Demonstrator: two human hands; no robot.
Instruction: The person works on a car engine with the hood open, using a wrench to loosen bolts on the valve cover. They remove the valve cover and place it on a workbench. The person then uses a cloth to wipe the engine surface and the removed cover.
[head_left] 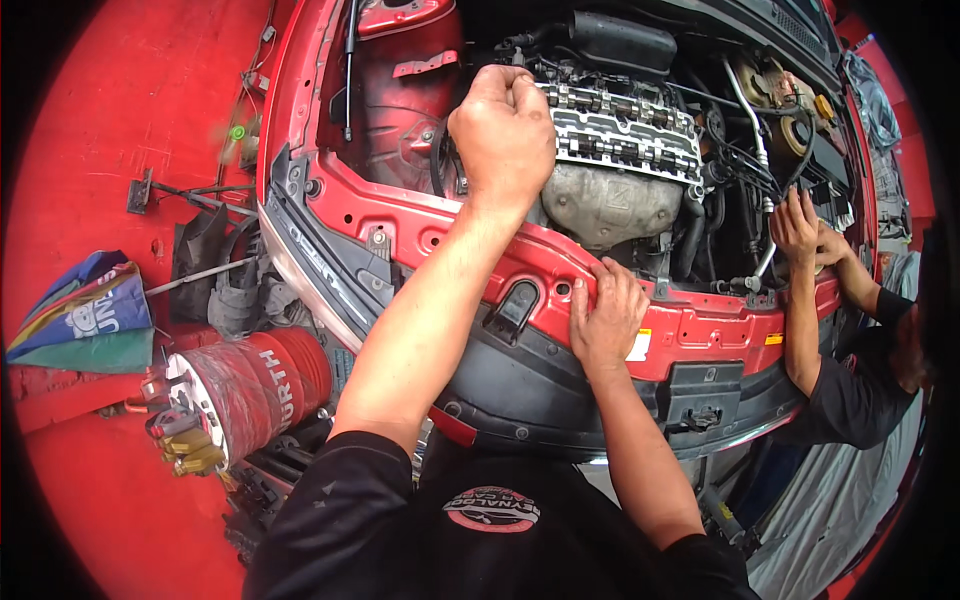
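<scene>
Engine (622, 127) sits mid-bay, cover off, camshafts (622, 151) exposed, likely left bare for access. Left hand (503, 138) over the engine's left end: fingers curled in, thumb and forefinger together, knuckles up. Can't tell if it has hold of something small; the hand's own bulk hides whatever is beneath. Arm reaches straight across the front rail, probably because the rail keeps the body back. Right hand (610, 315) lies palm-down on the red front rail (690, 325), fingers loosely spread, not wrapped around anything; looks like a brace for leaning in.

Domed metal heat shield (612, 205) between rail and engine, blocks the front face. Black cylindrical housing (622, 45) behind the engine. Hoses and pipes crowd its right side. Co-worker's hands (795, 230) at the bay's right front corner, forearms over the rail, so that side is partly taken; what they touch is unclear. Gas strut (350, 80) along the bay's left side. Black bumper cover (540, 390) between person and rail.

Left, off the car: red bucket (300, 375) in clear wrap, lying tilted, yellow-handled tools (190, 450) at its pale end; multicoloured cloth (85, 315) near it on red floor (100, 490).
</scene>
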